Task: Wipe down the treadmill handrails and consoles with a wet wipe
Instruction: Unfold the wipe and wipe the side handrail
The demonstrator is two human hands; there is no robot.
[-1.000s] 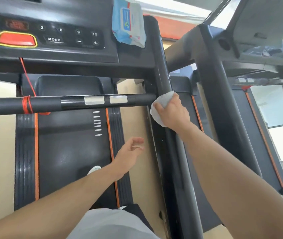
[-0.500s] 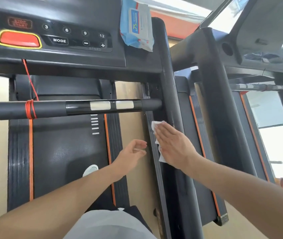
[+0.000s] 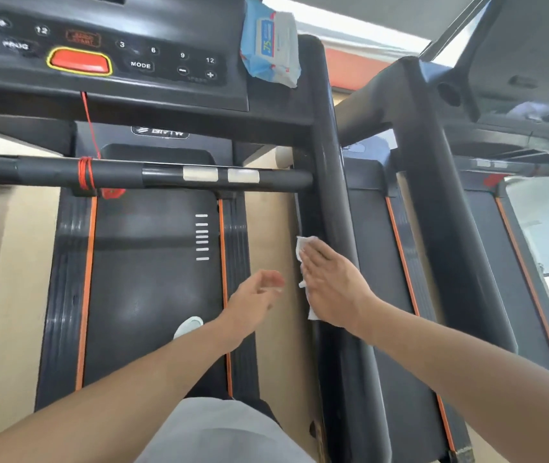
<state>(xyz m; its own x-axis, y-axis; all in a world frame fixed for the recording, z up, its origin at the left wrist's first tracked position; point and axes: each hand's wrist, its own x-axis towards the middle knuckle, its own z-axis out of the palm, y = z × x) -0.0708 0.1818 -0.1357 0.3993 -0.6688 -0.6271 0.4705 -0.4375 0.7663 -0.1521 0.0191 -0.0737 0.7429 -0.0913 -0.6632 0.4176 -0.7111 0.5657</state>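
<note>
Wiping of the right-side handrail (image 3: 340, 208) is the step in hand. A white wet wipe (image 3: 304, 246) is pressed flat against the inner face of that dark rail, right of centre in the frame, by the right hand (image 3: 331, 289). The fingers are laid out straight over the wipe rather than curled round it, so the grip is released and flat: the wipe is held only by pressure against the rail. Its white edges show above the fingertips and below the heel of the palm.

The left hand (image 3: 256, 295) hovers just left of the right one, over the gap between belt and rail. Its fingers are loosely bent, nothing is held, and nothing is touched.

The crossbar (image 3: 132, 175), wrapped with a red cord (image 3: 86, 173), runs across the middle of the frame. The console (image 3: 106, 55) with its red stop button (image 3: 79, 61) fills the upper left. A blue pack of wipes (image 3: 268, 45) rests at the console's right edge, at top centre. A second treadmill (image 3: 450, 195) stands at the right.

By judgement, the task is only partly done: the console and crossbar do not appear to be under the wipe yet. The next move calls for firm, even pressure as the wipe is slid along the rail, so that it is not left behind or bunched under the palm. The rounded top and outer face would need the fingers wrapped over.
</note>
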